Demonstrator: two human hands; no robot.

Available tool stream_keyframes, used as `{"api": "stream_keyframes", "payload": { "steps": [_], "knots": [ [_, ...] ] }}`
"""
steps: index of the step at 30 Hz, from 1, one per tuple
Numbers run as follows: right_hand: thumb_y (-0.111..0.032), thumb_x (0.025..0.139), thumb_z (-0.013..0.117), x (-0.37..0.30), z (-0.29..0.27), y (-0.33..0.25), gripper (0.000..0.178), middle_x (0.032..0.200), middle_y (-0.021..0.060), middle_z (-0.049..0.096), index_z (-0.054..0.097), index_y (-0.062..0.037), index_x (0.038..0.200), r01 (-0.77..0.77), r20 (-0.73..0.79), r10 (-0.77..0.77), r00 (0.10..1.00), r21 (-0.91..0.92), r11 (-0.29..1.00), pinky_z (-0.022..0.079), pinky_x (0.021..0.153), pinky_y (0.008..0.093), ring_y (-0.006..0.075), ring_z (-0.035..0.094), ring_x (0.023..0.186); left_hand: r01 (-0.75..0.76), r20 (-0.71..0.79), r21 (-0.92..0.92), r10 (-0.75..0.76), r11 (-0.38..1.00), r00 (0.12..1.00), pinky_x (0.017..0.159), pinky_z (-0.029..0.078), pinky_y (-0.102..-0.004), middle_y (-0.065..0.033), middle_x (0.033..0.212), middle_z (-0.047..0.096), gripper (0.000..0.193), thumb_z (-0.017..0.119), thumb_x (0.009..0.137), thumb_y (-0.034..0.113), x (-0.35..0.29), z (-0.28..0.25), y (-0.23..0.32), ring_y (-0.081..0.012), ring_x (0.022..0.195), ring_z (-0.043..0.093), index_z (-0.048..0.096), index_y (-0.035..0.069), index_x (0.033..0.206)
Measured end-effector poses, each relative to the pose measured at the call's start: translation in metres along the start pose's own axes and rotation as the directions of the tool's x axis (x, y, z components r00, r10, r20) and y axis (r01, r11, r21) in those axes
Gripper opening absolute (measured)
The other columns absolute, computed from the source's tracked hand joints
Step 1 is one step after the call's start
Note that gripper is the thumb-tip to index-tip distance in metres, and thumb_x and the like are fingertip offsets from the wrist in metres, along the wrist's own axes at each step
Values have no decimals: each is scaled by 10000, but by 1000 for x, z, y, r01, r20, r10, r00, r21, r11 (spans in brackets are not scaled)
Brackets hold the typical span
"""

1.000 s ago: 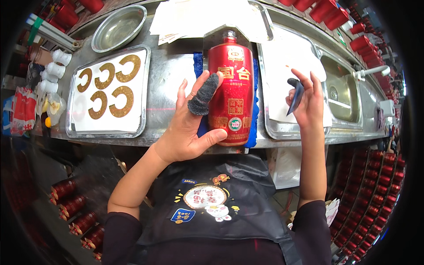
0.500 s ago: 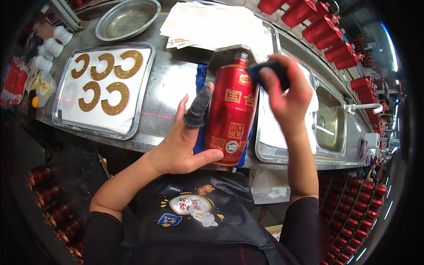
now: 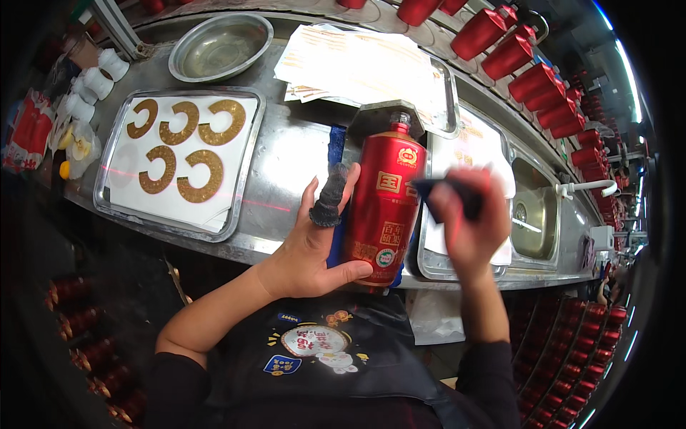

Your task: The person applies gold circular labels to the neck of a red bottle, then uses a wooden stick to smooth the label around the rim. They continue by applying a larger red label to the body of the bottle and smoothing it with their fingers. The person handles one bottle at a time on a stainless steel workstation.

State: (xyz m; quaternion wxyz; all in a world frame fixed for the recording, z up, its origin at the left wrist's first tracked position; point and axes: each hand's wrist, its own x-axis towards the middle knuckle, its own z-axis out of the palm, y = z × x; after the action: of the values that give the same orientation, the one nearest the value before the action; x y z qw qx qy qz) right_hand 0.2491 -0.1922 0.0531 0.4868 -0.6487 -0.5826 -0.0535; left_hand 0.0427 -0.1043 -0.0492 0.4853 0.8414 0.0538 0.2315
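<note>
A glossy red bottle with gold markings lies tilted in front of me, its clear neck pointing away. Against its left side rests my left hand, thumb across the lower body and fingers along the flank, gripping it. A dark grey knitted cover wraps one of those fingers. My right hand, smeared by motion, pinches a dark blue-black wedge-shaped piece just right of the bottle's middle; its exact kind cannot be made out. Blue cloth shows beneath the bottle, and a metal support stands by its neck.
On the left, a metal tray carries several gold C-shaped labels on white backing. Label sheets and a metal basin lie at the back. A second tray, a sink and rows of red bottles are rightward.
My right hand has moved down from beside the bottle's neck to its mid-height, with the dark piece still in it. My left hand keeps its hold; the whole view has shifted slightly.
</note>
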Motion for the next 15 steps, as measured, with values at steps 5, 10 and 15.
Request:
{"api": "stream_keyframes", "payload": {
  "steps": [5,10,15],
  "knots": [
    [-38,855,780,-31,5,18,245,889,80,699,668,-26,1072,-161,-132,158,979,-13,987,544,744,266,144,687,842,38,29,-73,-36,997,999,1224,47,-571,-250,1680,110,1134,762,854,419,3,-3,2,-427,1540,168,18,18,1609],
    [-67,882,770,-36,2,13,220,912,80,707,658,-12,1063,29,3,-30,1000,171,985,546,713,245,136,695,826,58,78,-18,-57,998,995,1243,112,-490,-256,1681,82,1124,775,864,386,6,-9,5,-407,1550,138,27,4,1611],
    [-50,859,765,-28,-1,28,208,891,115,708,652,-34,1034,22,-105,-15,994,65,998,564,677,301,217,712,776,44,85,-121,-34,992,996,1244,146,-446,-248,1679,100,1126,781,875,323,11,-9,4,-351,1553,159,-1,-9,1613]
  ]
}}
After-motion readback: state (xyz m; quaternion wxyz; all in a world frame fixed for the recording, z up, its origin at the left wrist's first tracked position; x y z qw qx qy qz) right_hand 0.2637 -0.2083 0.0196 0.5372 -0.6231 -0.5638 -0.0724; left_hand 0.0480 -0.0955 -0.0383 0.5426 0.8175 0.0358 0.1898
